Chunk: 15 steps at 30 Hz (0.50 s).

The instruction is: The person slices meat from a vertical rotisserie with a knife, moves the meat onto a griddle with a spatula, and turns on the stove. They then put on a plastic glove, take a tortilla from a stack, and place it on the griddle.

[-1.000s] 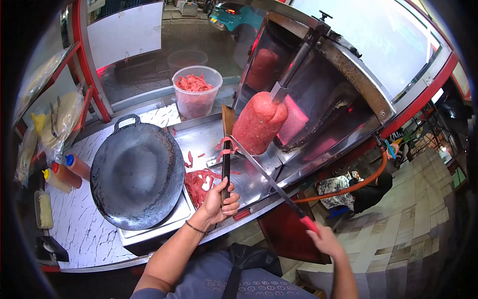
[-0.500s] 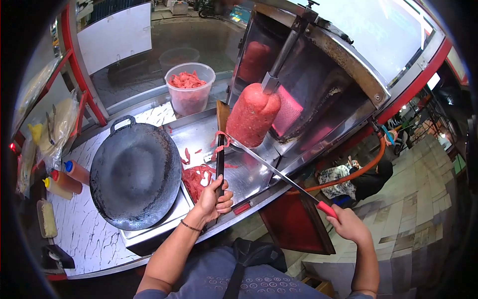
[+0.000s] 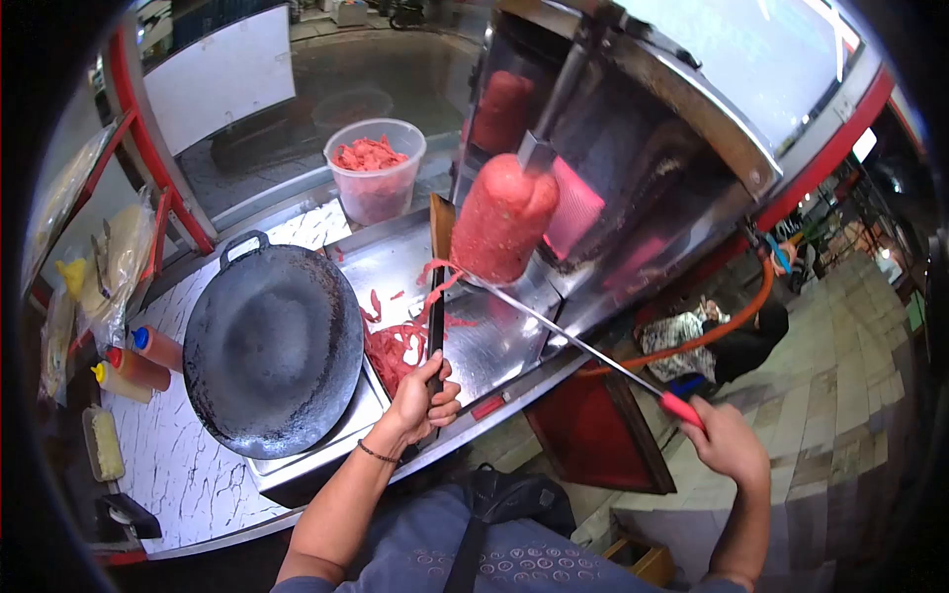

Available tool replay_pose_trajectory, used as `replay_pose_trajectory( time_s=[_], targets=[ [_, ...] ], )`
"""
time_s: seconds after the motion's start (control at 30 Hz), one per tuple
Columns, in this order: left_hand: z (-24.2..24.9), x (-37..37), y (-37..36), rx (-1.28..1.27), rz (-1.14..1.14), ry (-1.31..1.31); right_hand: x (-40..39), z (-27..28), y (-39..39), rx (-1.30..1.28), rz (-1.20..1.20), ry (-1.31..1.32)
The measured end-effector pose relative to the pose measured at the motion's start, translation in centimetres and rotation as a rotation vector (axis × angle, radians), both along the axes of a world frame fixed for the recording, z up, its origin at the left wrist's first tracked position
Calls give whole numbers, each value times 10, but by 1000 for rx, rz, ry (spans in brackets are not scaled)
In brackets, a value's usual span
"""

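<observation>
My left hand is closed around the black handle of a wooden-bladed spatula, held upright beside the meat. In my right hand is the red handle of a long thin knife. The knife's tip end reaches the lower left side of a kebab meat cone, which stands on a vertical spit. A thin meat strip hangs near the knife tip, across the spatula. Shaved meat strips lie on the metal tray below.
A black wok sits left of the tray. Behind it stands a clear tub of meat strips. Sauce bottles and a small container line the left side. An orange hose runs at right, near a seated person.
My right hand has drawn the knife back to the right and slightly down. My left hand and the spatula stay nearly in place. The view has shifted slightly.
</observation>
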<state>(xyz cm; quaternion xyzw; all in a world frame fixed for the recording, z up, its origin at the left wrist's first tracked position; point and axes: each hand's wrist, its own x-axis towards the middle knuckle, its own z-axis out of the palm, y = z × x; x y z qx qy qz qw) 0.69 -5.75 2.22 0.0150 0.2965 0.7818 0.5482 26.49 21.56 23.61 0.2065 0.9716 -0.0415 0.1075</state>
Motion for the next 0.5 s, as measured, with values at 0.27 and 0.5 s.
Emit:
replay_pose_trajectory(
  time_s=[0.27, 0.5],
  targets=[
    [0, 0, -4, -45, 1, 32, 2, 14, -4, 57, 40, 46],
    [12, 11, 1, -143, 7, 61, 2, 25, -7, 41, 10, 12]
  ],
)
